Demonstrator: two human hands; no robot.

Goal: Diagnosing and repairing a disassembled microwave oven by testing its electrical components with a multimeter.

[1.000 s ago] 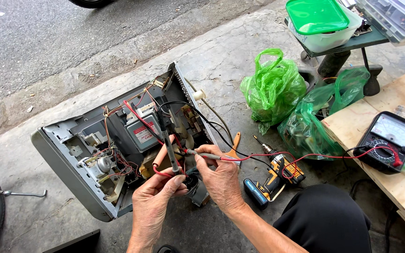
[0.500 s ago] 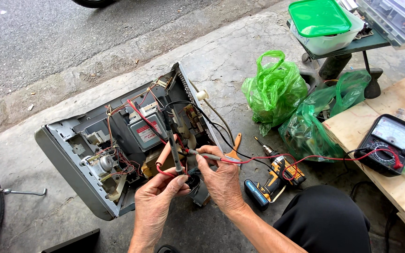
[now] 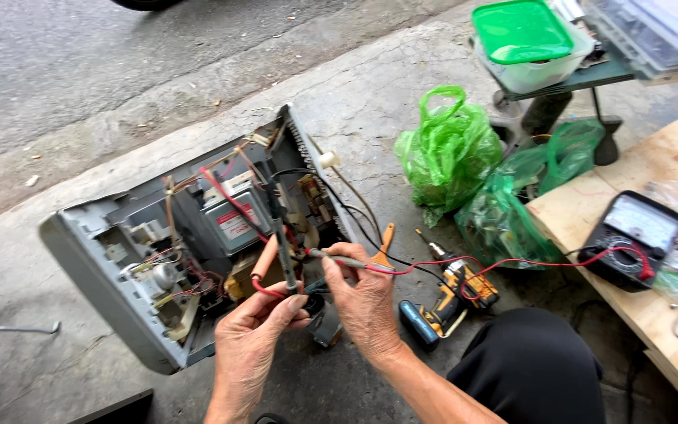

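On the concrete pavement (image 3: 402, 102), the opened appliance (image 3: 198, 243) lies where it did before. My left hand (image 3: 256, 334) still grips one meter probe (image 3: 282, 251); my right hand (image 3: 366, 302) still pinches the other probe (image 3: 339, 257), barely shifted.

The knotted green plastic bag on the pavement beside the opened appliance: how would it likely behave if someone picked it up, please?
The green plastic bag looks thin and crumpled, so probably floppy and light. Its knotted handles stand up, likely an easy grip. It would probably sag, not roll.
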